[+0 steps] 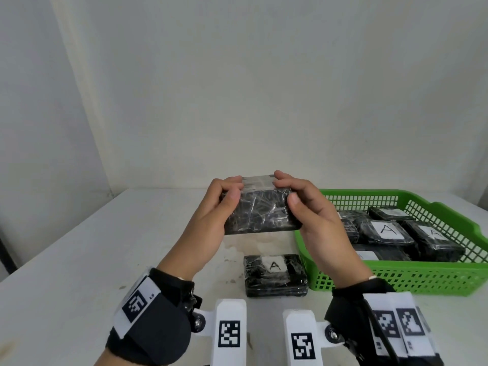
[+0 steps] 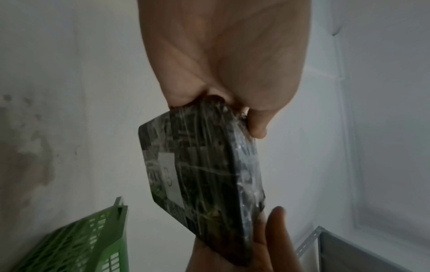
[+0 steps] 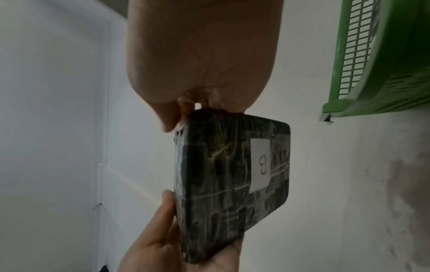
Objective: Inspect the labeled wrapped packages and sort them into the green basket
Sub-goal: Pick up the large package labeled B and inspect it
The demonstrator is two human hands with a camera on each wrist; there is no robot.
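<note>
I hold a black package wrapped in clear film (image 1: pixel 260 211) up above the table with both hands. My left hand (image 1: pixel 224 200) grips its left end and my right hand (image 1: pixel 295 199) grips its right end, thumbs on the face turned to me. Its white label reads B (image 3: pixel 263 163) on the far face, also seen in the left wrist view (image 2: pixel 168 178). A second package labelled A (image 1: pixel 276 274) lies flat on the table below. The green basket (image 1: pixel 446 276) stands to the right with several wrapped packages in it, some labelled A (image 1: pixel 386 231).
The white table (image 1: pixel 105 247) runs back to a pale wall. The basket's near-left corner (image 1: pixel 309 262) sits right beside the package on the table. Stains mark the tabletop under my hands. A grey metal frame (image 2: pixel 349 248) shows in the left wrist view.
</note>
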